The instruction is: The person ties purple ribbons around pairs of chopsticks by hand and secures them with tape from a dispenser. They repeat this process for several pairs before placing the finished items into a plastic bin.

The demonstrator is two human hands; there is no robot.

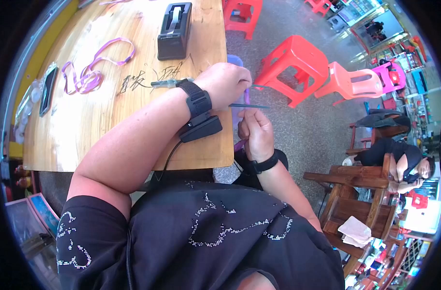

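My left hand is closed in a fist over the right edge of the wooden table. A short dark strip sticks out from its fingers. Below it, a longer thin dark strip runs out from under the hand. Just beyond the table edge, my right hand has its fingers curled, close to the longer strip; what it grips is hidden. Something purple shows between the hands. By my left wrist lie a dark bundle and loose black wire-like strips.
A black tape dispenser, a purple lanyard and a phone lie on the table. Red plastic stools, a pink chair and wooden chairs stand to the right. Another person sits at far right.
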